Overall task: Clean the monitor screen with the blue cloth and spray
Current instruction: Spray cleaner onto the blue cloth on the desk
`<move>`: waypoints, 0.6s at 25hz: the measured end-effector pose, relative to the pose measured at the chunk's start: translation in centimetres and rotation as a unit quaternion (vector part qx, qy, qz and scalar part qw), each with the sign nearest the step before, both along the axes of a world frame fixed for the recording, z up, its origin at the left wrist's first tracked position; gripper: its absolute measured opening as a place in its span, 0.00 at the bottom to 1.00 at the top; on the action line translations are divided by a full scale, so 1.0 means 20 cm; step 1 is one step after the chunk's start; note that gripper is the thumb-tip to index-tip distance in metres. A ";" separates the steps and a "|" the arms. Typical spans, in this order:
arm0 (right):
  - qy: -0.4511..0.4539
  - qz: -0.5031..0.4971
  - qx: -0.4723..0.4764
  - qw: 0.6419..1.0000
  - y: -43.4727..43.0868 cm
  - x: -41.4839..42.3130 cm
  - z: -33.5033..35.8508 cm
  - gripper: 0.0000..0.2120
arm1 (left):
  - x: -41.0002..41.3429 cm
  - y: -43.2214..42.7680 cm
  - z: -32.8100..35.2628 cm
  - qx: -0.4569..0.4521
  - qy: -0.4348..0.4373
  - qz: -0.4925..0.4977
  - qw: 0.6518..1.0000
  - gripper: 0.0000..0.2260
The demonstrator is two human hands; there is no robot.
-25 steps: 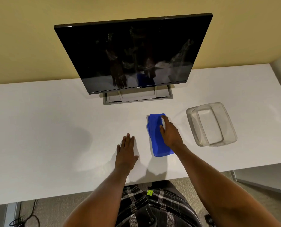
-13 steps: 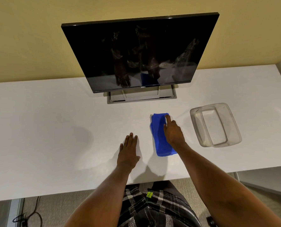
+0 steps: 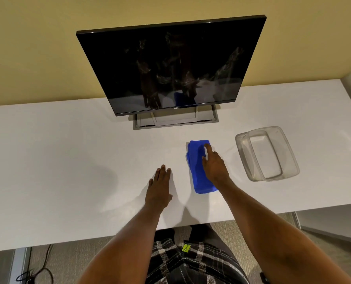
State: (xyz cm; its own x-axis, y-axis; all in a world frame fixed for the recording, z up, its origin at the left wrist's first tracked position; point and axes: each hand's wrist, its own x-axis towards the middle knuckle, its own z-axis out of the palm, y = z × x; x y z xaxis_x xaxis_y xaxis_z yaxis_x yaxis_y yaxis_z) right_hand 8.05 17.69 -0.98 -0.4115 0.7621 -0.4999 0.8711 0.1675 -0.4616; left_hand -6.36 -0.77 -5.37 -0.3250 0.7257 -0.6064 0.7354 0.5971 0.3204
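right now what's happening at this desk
A person at a white desk has the right hand resting on a folded blue cloth in front of a dark Dell monitor. The left hand lies flat on the desk. An empty clear plastic container sits to the right. No spray bottle is visible.

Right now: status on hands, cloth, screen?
Left hand flat on desk, empty. Right hand resting on folded blue cloth, not lifted. Monitor smudged; no spray bottle in view.
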 end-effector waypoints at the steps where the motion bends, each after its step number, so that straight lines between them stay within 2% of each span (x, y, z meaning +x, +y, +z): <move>1: 0.017 -0.008 -0.003 1.000 -0.01 0.00 0.00 0.24 | 0.00 0.00 0.00 -0.001 0.002 -0.001 1.000 0.46; 6: 0.047 -0.030 -0.021 0.998 -0.04 0.03 -0.02 0.22 | 0.00 0.00 0.01 -0.005 0.007 -0.008 1.000 0.47; 12: 0.108 -0.063 -0.050 0.991 -0.06 0.06 0.01 0.24 | 0.01 0.01 0.02 -0.015 0.010 -0.007 1.000 0.47; 15: 0.120 -0.061 -0.059 0.989 -0.08 0.08 0.00 0.22 | 0.02 0.01 0.01 -0.015 0.012 -0.006 1.000 0.47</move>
